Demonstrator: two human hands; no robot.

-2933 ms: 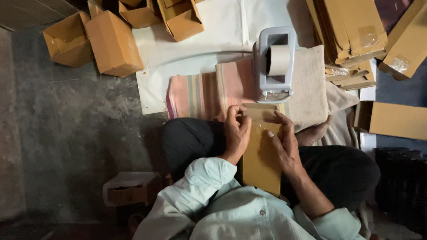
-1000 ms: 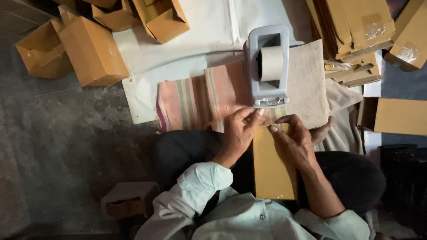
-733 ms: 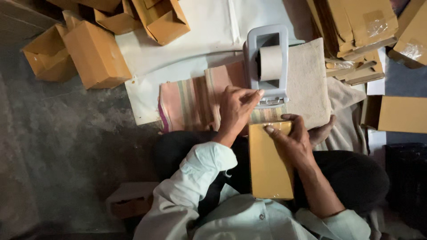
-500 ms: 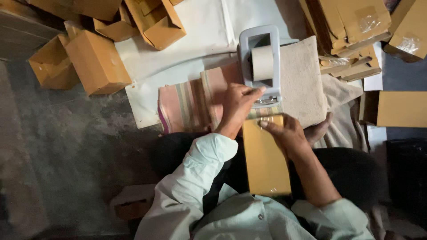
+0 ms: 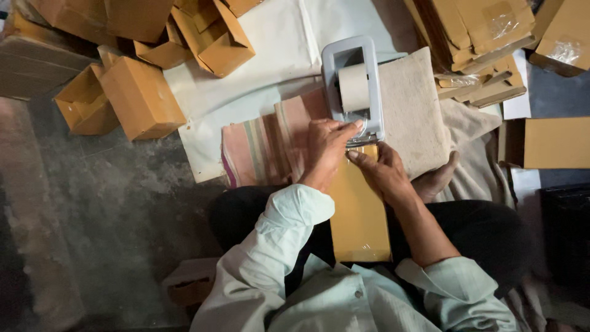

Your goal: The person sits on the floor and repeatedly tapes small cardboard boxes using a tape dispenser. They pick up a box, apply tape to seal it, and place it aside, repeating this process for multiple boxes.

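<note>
Looking down from the head camera, a person in a pale green shirt is sitting cross-legged on the floor with a flat brown cardboard packet (image 5: 359, 212) lying lengthwise across the lap, its far end reaching up to a grey tape dispenser (image 5: 354, 86). The left hand (image 5: 326, 147) is reaching forward over the packet's top edge, its fingertips (image 5: 351, 128) pressing at the dispenser's cutting end just below the roll of brown tape (image 5: 354, 87); the fingers are bunched there in a pinching grip, but whether they are actually holding a tape end cannot be told. The right hand (image 5: 384, 172) is lying on the upper part of the packet, thumb and forefinger curled in a loose grip on its top edge, holding it steady just beside the dispenser. The dispenser is standing on a beige cloth pad (image 5: 415, 110), which is overlapping a striped pink cloth (image 5: 264, 144); both are lying on a white sheet (image 5: 276, 55) spread over the grey floor (image 5: 104, 209). Open folded cardboard boxes (image 5: 138, 92) are sitting in a loose heap at the upper left, well apart from the hands, and stacks of flat cardboard blanks (image 5: 473, 37) are lying at the upper right. A bare foot (image 5: 436, 178) is showing just beside the right hand.
</note>
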